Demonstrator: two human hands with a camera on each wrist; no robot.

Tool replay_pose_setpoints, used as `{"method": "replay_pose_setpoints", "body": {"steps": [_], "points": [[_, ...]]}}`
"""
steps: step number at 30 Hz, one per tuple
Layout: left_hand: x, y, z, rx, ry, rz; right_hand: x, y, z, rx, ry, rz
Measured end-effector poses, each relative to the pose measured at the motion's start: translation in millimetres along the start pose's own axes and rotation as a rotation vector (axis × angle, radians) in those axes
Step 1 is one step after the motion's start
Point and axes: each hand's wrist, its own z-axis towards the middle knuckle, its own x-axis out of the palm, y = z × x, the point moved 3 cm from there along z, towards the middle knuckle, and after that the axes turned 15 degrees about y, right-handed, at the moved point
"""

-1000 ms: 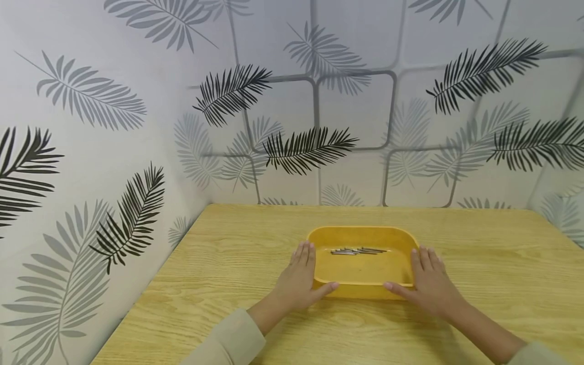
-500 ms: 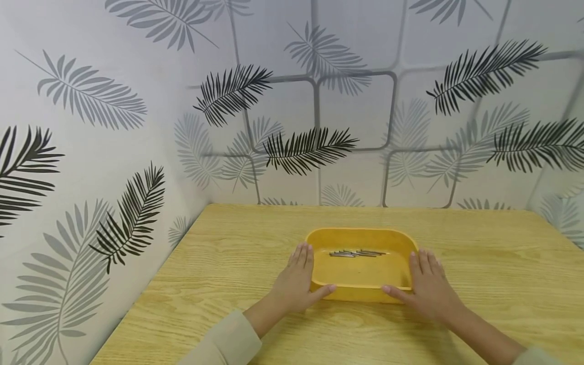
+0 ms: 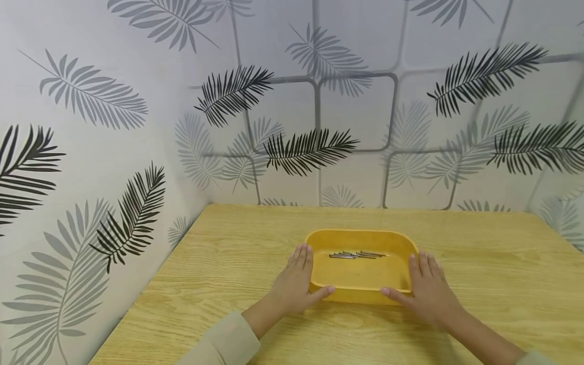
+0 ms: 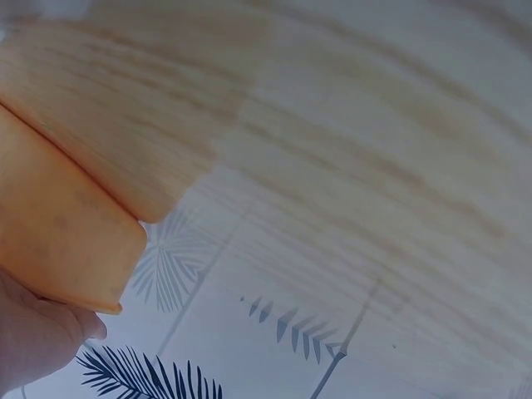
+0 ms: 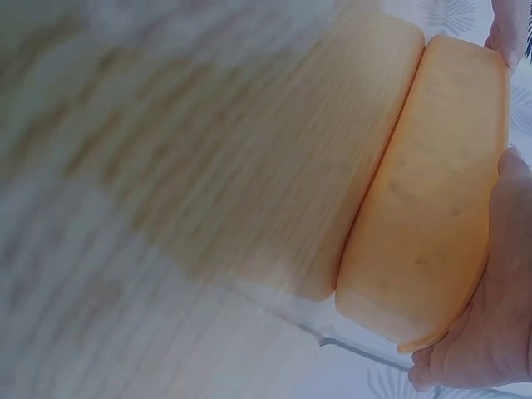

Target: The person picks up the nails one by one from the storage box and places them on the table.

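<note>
Since the earlier head frames, we note the yellow tray (image 3: 361, 284) has slid slightly toward the person, its near wall now lower in view; both hands came back with it and kept their places on its ends.

We record the left hand (image 3: 294, 284) flat against the tray's left end, fingers straight and together along the side wall, thumb tucked across the near left corner. The right hand (image 3: 426, 289) mirrors it on the right end, thumb across the near right corner. Neither hand curls round the rim; they press inward from both sides. The wrist views agree: the left hand's skin (image 4: 33, 341) meets the tray wall (image 4: 58, 241), and the right palm (image 5: 499, 316) lies against the outer wall (image 5: 424, 224).

The tray rests on the wooden table (image 3: 219, 263), roughly central, its long axis running left to right across the person's front. It lies directly between the hands, equally near to each. A small bundle of thin metal rods (image 3: 357, 254), perhaps nails, lies inside near the far wall, parallel to that long axis, touched by neither hand.
</note>
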Motion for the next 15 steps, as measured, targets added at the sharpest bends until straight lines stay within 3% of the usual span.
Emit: {"method": "replay_pose_setpoints", "body": {"steps": [15], "points": [[-0.9, -0.3, -3.0, 0.013, -0.009, -0.003, -0.6, 3.1, -2.5, 0.002, -0.004, 0.005]]}}
